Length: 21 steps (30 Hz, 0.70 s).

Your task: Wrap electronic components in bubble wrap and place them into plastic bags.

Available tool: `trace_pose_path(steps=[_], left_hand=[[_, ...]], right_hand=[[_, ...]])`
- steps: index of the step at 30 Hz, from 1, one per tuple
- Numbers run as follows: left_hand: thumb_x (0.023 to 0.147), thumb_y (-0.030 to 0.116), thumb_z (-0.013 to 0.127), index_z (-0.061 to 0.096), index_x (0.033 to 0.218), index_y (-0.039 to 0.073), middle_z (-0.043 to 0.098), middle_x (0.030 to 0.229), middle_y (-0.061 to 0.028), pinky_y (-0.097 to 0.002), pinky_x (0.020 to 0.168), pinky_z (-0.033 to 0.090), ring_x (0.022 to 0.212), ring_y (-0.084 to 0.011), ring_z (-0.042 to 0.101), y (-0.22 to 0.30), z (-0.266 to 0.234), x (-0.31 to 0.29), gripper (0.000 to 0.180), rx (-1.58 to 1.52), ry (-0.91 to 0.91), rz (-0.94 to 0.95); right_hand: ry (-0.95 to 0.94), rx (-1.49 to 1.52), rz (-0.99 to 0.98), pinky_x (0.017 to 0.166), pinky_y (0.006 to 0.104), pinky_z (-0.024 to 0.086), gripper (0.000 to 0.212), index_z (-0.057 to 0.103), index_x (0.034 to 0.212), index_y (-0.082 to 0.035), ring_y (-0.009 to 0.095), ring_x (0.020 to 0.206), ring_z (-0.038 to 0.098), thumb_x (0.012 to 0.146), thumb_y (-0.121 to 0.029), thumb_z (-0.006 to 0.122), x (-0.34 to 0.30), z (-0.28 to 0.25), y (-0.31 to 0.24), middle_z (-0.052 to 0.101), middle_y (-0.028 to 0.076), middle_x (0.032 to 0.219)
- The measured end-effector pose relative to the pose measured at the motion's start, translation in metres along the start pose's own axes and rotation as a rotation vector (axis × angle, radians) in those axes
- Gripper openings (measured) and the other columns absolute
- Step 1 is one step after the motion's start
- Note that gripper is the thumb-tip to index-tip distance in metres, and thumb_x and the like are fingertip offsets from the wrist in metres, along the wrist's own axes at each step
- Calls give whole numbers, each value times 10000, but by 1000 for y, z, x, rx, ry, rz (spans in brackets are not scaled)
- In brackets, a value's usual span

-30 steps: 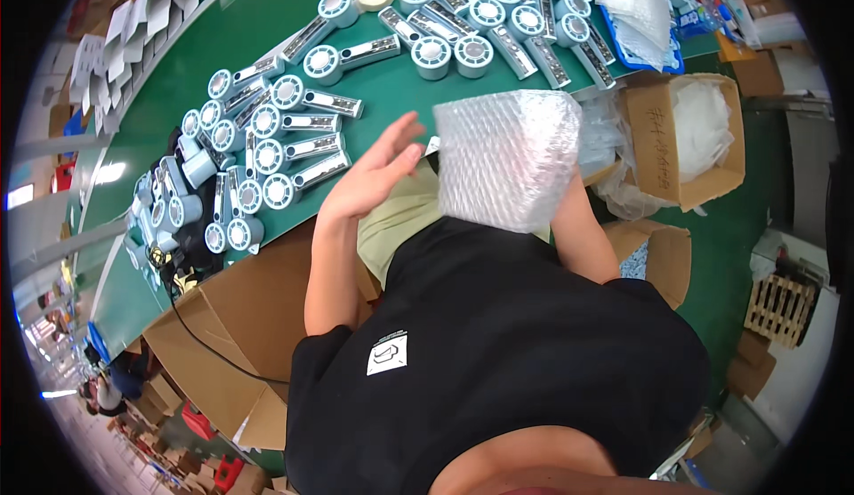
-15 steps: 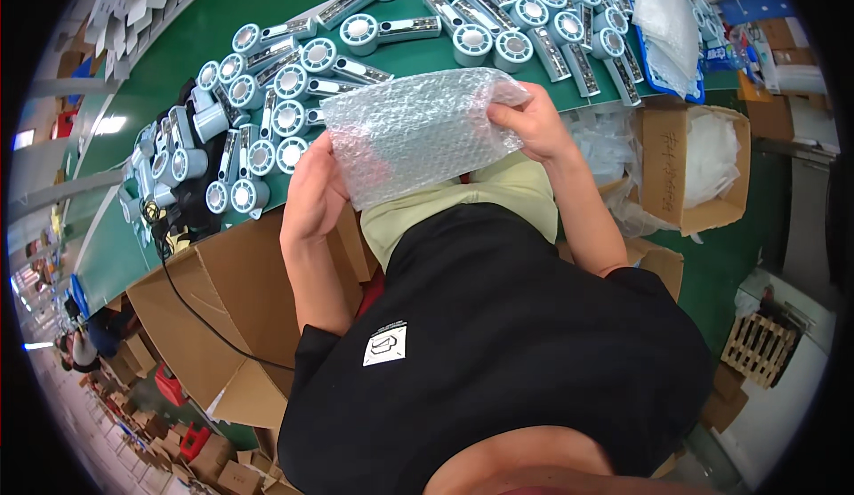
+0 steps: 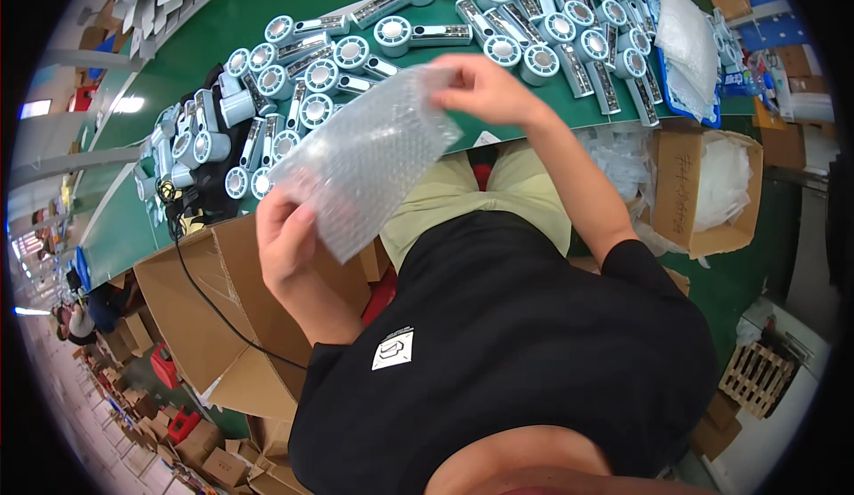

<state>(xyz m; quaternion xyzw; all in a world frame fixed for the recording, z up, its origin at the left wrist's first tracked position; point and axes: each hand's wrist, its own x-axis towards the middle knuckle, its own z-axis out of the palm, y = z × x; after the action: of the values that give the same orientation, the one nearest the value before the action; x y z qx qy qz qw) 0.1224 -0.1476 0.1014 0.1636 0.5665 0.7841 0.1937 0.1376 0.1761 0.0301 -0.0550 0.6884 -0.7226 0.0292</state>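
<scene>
A clear bubble-wrap bag (image 3: 369, 157) is stretched at a slant between my two hands, over my lap and the table's near edge. My left hand (image 3: 286, 233) pinches its lower left end, thumb on top. At the upper right end, my right hand (image 3: 485, 90) grips the other side between thumb and fingers. The wrap partly covers several light-blue handheld devices with round grilled heads and long handles. One such device (image 3: 418, 35) lies just beyond my right hand. Whether anything is inside the bag I cannot make out; it looks flat.
Many more blue devices spread over the green table (image 3: 213, 28). A blue tray (image 3: 689, 104) with white packaging stands at the right. Below it is an open cardboard box (image 3: 672, 193) of plastic bags. A large cardboard box (image 3: 187, 308) stands at lower left, a black cable (image 3: 209, 299) across it.
The bubble-wrap bag has tilted from nearly level to a steep slant. My left hand went down and left; my right hand rose and moved left. The view has shifted slightly.
</scene>
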Motion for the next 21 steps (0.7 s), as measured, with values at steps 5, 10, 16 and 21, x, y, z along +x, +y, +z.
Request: trace_pose_path(steps=[5, 10, 16, 21], left_hand=[[851, 3, 597, 589, 901, 7, 623, 855, -52, -171, 659, 413, 671, -86, 497, 24, 23, -8, 51, 137, 54, -38], [797, -95, 672, 549, 911, 31, 613, 854, -58, -159, 634, 436, 688, -83, 530, -13, 33, 15, 209, 82, 170, -43], [788, -96, 705, 563, 964, 24, 617, 852, -64, -186, 647, 479, 703, -100, 560, -30, 59, 34, 256, 39, 135, -134], [796, 5, 750, 630, 907, 14, 611, 759, -32, -209, 603, 465, 678, -86, 549, -83, 108, 44, 164, 307, 29, -117]], right_hand=[[350, -1064, -346, 867, 352, 528, 421, 578, 1267, -46, 280, 1031, 633, 847, -23, 585, 71, -32, 40, 677, 84, 1151], [27, -1534, 200, 891, 404, 518, 488, 535, 1318, -57, 339, 1101, 599, 833, -50, 583, 106, -24, 44, 666, 84, 1202], [136, -1440, 125, 813, 366, 535, 482, 528, 1317, -40, 291, 955, 641, 838, -50, 581, 87, -25, 27, 678, 93, 1112], [221, -129, -121, 690, 309, 520, 471, 543, 1270, 6, 212, 746, 621, 811, -57, 625, 0, -35, -20, 674, 126, 1018]])
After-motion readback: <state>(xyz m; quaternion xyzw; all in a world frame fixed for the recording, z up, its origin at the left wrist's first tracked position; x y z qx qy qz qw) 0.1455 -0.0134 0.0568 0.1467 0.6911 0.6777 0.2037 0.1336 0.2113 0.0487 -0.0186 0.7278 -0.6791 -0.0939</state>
